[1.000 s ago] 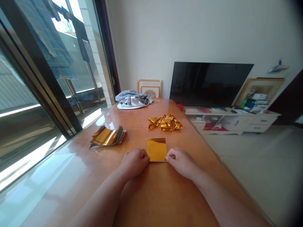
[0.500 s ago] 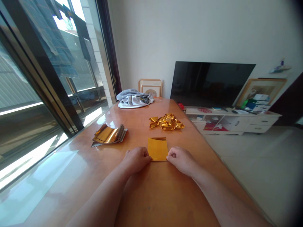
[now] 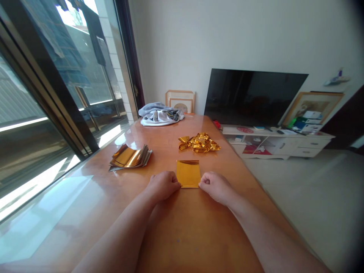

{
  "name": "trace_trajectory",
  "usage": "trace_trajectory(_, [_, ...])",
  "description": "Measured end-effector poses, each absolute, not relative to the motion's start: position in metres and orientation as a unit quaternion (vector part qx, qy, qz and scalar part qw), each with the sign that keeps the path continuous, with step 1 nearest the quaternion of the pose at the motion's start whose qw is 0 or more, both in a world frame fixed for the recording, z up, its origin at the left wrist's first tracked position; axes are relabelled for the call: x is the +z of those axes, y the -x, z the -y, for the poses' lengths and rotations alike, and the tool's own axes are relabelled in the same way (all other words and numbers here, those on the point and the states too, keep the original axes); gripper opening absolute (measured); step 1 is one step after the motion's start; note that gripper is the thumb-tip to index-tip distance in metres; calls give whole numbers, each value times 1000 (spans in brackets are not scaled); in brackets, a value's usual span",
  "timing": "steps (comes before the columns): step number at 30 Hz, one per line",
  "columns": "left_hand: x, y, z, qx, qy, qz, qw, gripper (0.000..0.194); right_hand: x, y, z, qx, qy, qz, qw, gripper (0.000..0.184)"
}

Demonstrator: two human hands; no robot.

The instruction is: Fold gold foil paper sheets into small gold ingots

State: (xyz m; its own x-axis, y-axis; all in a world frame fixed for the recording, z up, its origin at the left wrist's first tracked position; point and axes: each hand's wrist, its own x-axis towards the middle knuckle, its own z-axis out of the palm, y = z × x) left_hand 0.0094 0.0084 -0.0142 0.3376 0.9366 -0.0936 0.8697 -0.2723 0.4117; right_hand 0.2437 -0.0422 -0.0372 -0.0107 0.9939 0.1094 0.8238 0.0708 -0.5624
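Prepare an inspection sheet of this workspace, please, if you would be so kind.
Surface: brown, glossy table, with bright reflections on the left.
Materials: gold sheet in front of the person; stack of sheets to its left; heap of gold pieces beyond it.
Clutter: grey cloth bundle towards the table's far end.
Left hand: fingers closed at the sheet's near left corner.
Right hand: fingers closed at its near right corner.
Cables: nothing seen on the table.
Surroundings: window on the left; dark television and white cabinet on the right.
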Motion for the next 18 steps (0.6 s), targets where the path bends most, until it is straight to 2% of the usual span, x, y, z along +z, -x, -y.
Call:
trace_trajectory(8, [-7, -10, -4, 69, -801, -560, 197, 22, -37, -243, 41, 169, 663, 691, 234, 13])
trace_trajectory(14, [-9, -11, 2, 91, -840, -522, 118, 11, -36, -243, 42, 164, 650, 699, 249, 12])
trace_trajectory(18, [-9, -16, 8, 121, -893, -426, 77, 26, -36, -244, 42, 167, 650, 699, 248, 10])
